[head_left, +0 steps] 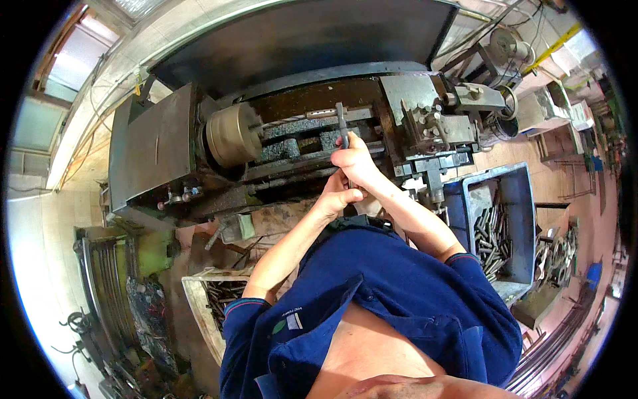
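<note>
I stand at a metal lathe (159,153) with a round brass-coloured chuck (232,135). My right hand (355,159) is closed around a slim grey metal tool (341,120), probably a caliper, held upright over the lathe bed (299,143). My left hand (337,197) sits just below the right one, fingers curled near the tool's lower end; whether it grips the tool is hidden. A thin rod sticks out of the chuck toward the tool. The tool post (425,123) stands to the right of my hands.
A blue plastic bin (518,199) at the right holds several short metal rods (492,236). A pale box (199,312) with dark metal pieces stands at lower left. Racks of metal stock line the left floor, and other machines stand at upper right.
</note>
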`<act>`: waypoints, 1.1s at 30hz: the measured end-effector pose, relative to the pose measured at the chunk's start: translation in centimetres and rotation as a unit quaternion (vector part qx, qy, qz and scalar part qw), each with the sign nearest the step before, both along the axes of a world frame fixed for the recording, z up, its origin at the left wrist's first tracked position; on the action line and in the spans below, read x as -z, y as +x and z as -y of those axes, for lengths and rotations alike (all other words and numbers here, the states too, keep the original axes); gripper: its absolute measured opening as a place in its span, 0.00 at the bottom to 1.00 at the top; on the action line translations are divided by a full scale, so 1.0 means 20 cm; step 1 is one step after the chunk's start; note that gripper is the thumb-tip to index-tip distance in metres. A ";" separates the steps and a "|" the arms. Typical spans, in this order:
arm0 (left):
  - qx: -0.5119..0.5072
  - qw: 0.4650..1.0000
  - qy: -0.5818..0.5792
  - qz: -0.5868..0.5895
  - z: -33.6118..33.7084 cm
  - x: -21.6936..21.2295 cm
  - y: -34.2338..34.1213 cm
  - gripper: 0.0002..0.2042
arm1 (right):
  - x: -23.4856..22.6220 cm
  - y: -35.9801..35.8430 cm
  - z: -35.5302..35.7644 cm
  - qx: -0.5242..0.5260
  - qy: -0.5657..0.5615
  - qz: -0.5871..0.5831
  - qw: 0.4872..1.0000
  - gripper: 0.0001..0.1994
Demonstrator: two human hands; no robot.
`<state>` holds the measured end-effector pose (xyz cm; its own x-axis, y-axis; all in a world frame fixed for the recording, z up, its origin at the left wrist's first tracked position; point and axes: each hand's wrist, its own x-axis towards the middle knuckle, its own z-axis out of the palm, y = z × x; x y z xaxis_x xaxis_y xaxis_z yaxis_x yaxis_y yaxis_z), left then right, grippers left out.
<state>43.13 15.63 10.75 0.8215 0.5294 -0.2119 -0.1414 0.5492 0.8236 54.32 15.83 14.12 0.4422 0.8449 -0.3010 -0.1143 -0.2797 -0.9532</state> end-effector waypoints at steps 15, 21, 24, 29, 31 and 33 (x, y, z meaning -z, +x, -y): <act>-0.044 0.999 0.004 0.007 -0.11 0.05 -0.24 0.33 | -0.09 -0.24 -0.17 -0.075 -0.061 0.099 0.990 0.15; 0.015 0.999 -0.015 0.025 -0.11 0.08 -0.23 0.33 | -0.05 -0.24 -0.13 -0.023 0.005 0.000 1.000 0.09; 0.021 0.999 -0.022 0.027 -0.11 0.09 -0.23 0.34 | 0.02 -0.22 -0.15 -0.011 0.005 0.019 1.000 0.09; 0.010 1.000 -0.012 -0.002 -0.15 0.06 -0.29 0.31 | -0.03 -0.29 -0.18 -0.056 -0.036 0.098 0.993 0.15; 0.005 0.999 -0.036 0.040 -0.13 0.10 -0.27 0.29 | -0.01 -0.27 -0.15 -0.026 -0.029 0.073 0.997 0.14; 0.027 0.999 -0.032 0.035 -0.14 0.09 -0.24 0.29 | 0.05 -0.24 -0.15 -0.008 -0.019 0.054 0.998 0.13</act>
<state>38.25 18.38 8.99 0.8621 0.4715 -0.1855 -0.1656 0.6082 0.7763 49.60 18.84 13.09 0.4595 0.8412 -0.2850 -0.0072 -0.3174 -0.9483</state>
